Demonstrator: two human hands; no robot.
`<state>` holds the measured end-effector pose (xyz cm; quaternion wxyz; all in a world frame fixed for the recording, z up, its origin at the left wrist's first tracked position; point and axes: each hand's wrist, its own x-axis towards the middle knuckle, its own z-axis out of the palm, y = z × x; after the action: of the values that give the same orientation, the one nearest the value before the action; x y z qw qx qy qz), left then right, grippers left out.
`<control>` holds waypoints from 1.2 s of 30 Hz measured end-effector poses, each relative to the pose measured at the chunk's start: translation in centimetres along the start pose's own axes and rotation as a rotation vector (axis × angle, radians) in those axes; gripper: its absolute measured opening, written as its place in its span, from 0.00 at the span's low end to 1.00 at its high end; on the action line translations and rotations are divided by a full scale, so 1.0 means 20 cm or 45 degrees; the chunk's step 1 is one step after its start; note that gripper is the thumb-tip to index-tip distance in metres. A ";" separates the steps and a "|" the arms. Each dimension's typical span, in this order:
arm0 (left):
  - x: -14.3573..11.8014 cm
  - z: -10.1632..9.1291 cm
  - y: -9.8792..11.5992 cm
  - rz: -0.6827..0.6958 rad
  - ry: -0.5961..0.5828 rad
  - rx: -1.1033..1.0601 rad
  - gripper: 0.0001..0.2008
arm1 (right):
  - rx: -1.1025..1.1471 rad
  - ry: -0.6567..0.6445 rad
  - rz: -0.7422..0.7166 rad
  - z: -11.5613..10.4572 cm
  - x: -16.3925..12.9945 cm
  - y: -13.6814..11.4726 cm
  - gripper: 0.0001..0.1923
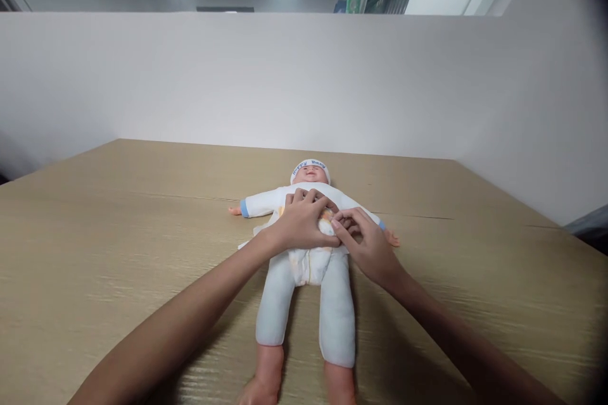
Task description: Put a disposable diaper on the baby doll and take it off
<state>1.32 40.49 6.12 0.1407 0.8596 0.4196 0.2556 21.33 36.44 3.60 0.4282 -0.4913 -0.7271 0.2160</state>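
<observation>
- Doll (337, 310) on its back on the table (142, 253), approx. midway btwn L & R edges; head twd far edge, feet twd near side, arms out twd L & R edges.
- Diaper (310, 266) at doll's hips, over pale leggings; lower front shows btwn the legs, upper part mostly under the hands.
- L hand (304, 218) lies across doll's belly, thumb well apart from fingers, wide gap; fingertips partly hidden, so can't tell if they grip the diaper's top edge.
- R hand (370, 243) at doll's waist, side twd table's R edge; fingers bent, thumb & index close, narrow, just beside L thumb; can't tell what, if anything, is pinched.
- Thin white layer (249, 240) sticks out by the hip twd L edge; can't tell if diaper or shirt.
- Handling (my guess): diaper v. light, soft, floppy; thin edges may tear if yanked. Best hold = waist edge or side wings, thumb vs. fingers.
- Doll prob. light, soft body, stiffer head/hands/feet; may slide a bit, so steady at belly or hips.
- White headwear (311, 164), w/ lettering, on doll's head, nearest far edge.
</observation>
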 end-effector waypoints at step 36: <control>-0.34 -0.37 -0.47 -0.544 -0.090 -0.961 0.20 | -0.561 -0.370 -0.343 0.28 0.23 -0.33 0.20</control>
<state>-12.39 41.07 5.70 0.5093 0.6498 0.4602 0.3266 12.51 38.39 7.42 0.2275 -0.4355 -0.8687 0.0623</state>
